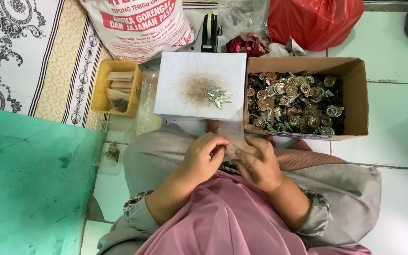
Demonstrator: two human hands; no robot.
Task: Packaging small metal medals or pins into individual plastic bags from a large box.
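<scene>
Two hands meet over the lap of a seated person. The left hand [205, 155] has its fingers curled, and their tips pinch the edge of a small clear plastic bag [231, 137]. The right hand [259, 163] is more flat, with the fingers bent only a little, and it presses on the lower part of the same bag. The bag is thin and transparent, so the cloth behind it shows through; I cannot tell if something is inside.

Just beyond the hands stands a white box [199, 85] with a flat top, stained brown in the middle, and a little heap of flat silver metal pieces [217, 96] lies on it. To its right is an open cardboard box [355, 94] full of round, shiny metal parts [293, 101]. To the left is a yellow plastic tray [101, 89] with paper packets. The floor [393, 61] has smooth pale tiles.
</scene>
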